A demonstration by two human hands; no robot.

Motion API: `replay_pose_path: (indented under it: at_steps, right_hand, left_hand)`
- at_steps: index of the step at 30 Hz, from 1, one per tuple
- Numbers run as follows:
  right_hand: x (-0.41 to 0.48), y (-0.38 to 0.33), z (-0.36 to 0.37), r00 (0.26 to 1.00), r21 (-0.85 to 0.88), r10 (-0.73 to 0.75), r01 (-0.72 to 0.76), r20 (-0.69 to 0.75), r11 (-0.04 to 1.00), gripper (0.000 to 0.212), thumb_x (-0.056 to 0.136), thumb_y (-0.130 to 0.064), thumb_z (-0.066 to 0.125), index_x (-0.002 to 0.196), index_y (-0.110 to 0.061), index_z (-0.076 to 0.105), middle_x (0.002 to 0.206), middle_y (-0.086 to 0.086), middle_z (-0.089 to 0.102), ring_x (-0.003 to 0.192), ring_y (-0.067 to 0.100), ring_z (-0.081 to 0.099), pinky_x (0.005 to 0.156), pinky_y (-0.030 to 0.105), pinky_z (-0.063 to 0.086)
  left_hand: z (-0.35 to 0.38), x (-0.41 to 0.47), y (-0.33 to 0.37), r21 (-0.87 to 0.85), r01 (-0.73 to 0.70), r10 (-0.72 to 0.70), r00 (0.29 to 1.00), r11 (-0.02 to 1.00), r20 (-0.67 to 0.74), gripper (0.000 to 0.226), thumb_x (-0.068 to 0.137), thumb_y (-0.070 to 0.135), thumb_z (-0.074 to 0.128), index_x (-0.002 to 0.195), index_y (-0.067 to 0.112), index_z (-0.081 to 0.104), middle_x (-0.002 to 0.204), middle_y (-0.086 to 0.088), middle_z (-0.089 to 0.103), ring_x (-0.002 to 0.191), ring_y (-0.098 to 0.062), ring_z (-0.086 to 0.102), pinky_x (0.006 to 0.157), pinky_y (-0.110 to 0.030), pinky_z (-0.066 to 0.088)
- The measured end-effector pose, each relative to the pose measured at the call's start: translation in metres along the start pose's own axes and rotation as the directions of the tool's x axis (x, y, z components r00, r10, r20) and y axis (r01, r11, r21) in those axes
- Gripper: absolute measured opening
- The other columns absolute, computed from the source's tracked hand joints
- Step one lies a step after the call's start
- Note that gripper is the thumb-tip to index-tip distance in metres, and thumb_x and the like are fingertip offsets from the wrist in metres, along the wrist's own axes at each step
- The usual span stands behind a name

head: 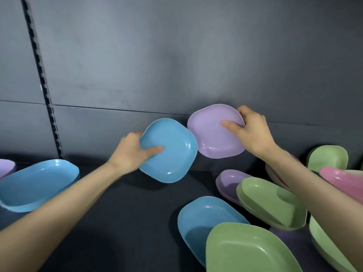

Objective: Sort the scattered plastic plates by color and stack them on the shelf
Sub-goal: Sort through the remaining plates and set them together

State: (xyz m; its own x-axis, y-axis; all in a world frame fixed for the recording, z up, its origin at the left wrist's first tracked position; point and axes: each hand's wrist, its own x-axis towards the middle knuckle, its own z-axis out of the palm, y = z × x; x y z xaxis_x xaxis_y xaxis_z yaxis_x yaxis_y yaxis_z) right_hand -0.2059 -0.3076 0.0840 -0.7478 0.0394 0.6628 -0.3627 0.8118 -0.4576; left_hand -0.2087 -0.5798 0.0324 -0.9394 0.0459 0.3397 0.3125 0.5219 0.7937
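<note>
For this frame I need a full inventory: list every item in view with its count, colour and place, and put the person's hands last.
Held blue plastic plate: one, blue, lifted at centre in the left hand.
Held purple plastic plate: one, lilac, lifted right of centre in the right hand.
Blue plate stack: at least two nested, blue, left on the shelf.
Purple plate at far left edge: one partly in view, lilac.
Loose blue plate: one, blue, lower right.
Loose green plates: at least four, green, right side pile.
Loose purple plates: at least two, lilac, in the right pile, partly covered.
Pink plate: one, pink, far right.
Dark shelf surface: one, dark grey.
Left hand: gripping the blue plate.
Right hand: gripping the purple plate.
</note>
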Motion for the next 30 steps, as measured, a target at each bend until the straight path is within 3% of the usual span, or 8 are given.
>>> replay_pose_path:
  at_steps: [2,4,7,15,20,24,28,30]
  right_hand:
    - [-0.004,-0.013,0.000,1.000,0.071,0.002,0.001,-0.031,0.997,0.026,0.086,-0.024,0.066,0.075,-0.012,0.046,0.065,0.002,0.051,0.061,0.020,0.044,0.053,0.022,0.034]
    - [-0.009,-0.028,0.002,0.999,0.139,-0.007,0.012,-0.039,0.990,0.025,0.086,-0.022,0.065,0.089,-0.001,0.053,0.077,0.010,0.059,0.072,0.029,0.052,0.062,0.031,0.040]
    - [-0.019,-0.051,0.012,0.999,0.191,-0.043,0.045,-0.015,0.981,0.025,0.086,-0.019,0.064,0.096,0.002,0.054,0.085,0.012,0.062,0.079,0.032,0.054,0.067,0.036,0.043]
    - [-0.050,-0.128,0.034,0.975,0.140,-0.139,0.116,0.174,0.983,0.013,0.089,-0.019,0.060,0.094,-0.009,0.051,0.086,0.006,0.060,0.081,0.029,0.053,0.068,0.035,0.043]
    - [-0.066,-0.195,0.054,0.974,0.136,-0.151,0.128,0.171,0.982,0.016,0.089,-0.019,0.058,0.099,-0.007,0.054,0.089,0.010,0.063,0.086,0.031,0.055,0.071,0.038,0.046]
    - [-0.090,-0.249,0.087,0.986,0.166,-0.083,0.058,0.147,0.984,0.016,0.088,-0.021,0.057,0.095,-0.008,0.053,0.087,0.008,0.061,0.088,0.031,0.054,0.073,0.042,0.049]
    - [-0.121,-0.292,0.126,0.988,0.173,0.002,-0.029,0.156,0.984,0.018,0.089,-0.022,0.056,0.092,-0.006,0.049,0.086,0.008,0.059,0.090,0.033,0.051,0.070,0.040,0.046]
    - [-0.133,-0.306,0.141,0.987,0.167,0.036,-0.063,0.158,0.984,0.019,0.090,-0.022,0.055,0.092,-0.005,0.049,0.086,0.010,0.058,0.089,0.033,0.051,0.068,0.039,0.045]
  left_hand:
    - [-0.007,-0.015,0.005,-0.030,-0.015,0.011,0.992,0.999,-0.126,0.017,0.081,0.026,0.072,0.093,0.017,0.064,0.082,0.008,0.068,0.077,-0.010,0.064,0.061,-0.021,0.046]
    - [-0.016,-0.033,0.007,-0.048,-0.025,0.013,0.974,0.999,-0.227,0.013,0.084,0.024,0.069,0.093,0.017,0.062,0.081,0.011,0.066,0.077,-0.008,0.063,0.062,-0.019,0.046]
    - [-0.033,-0.063,0.003,-0.077,-0.025,0.000,0.950,0.997,-0.311,0.017,0.087,0.022,0.065,0.102,0.015,0.062,0.091,0.003,0.069,0.087,-0.018,0.065,0.075,-0.032,0.052]
    - [-0.102,-0.121,-0.019,-0.196,-0.053,-0.034,0.909,0.979,-0.415,0.017,0.089,0.012,0.061,0.105,0.018,0.059,0.098,0.001,0.068,0.095,-0.022,0.063,0.080,-0.037,0.051]
    - [-0.165,-0.150,-0.044,-0.185,-0.087,-0.006,0.893,0.979,-0.451,0.018,0.092,0.013,0.055,0.109,0.015,0.057,0.100,0.001,0.066,0.095,-0.018,0.061,0.070,-0.023,0.047]
    - [-0.223,-0.175,-0.076,-0.136,-0.065,-0.004,0.890,0.989,-0.456,0.015,0.091,0.016,0.057,0.106,0.015,0.057,0.097,0.002,0.066,0.092,-0.017,0.060,0.071,-0.023,0.047]
    - [-0.272,-0.191,-0.115,-0.050,-0.015,-0.009,0.893,0.999,-0.450,0.015,0.089,0.017,0.061,0.102,0.011,0.055,0.085,0.008,0.062,0.080,-0.013,0.058,0.061,-0.021,0.043]
    - [-0.287,-0.193,-0.130,-0.029,-0.001,-0.012,0.898,1.000,-0.439,0.016,0.088,0.017,0.062,0.100,0.010,0.054,0.083,0.007,0.060,0.079,-0.018,0.057,0.061,-0.024,0.043]
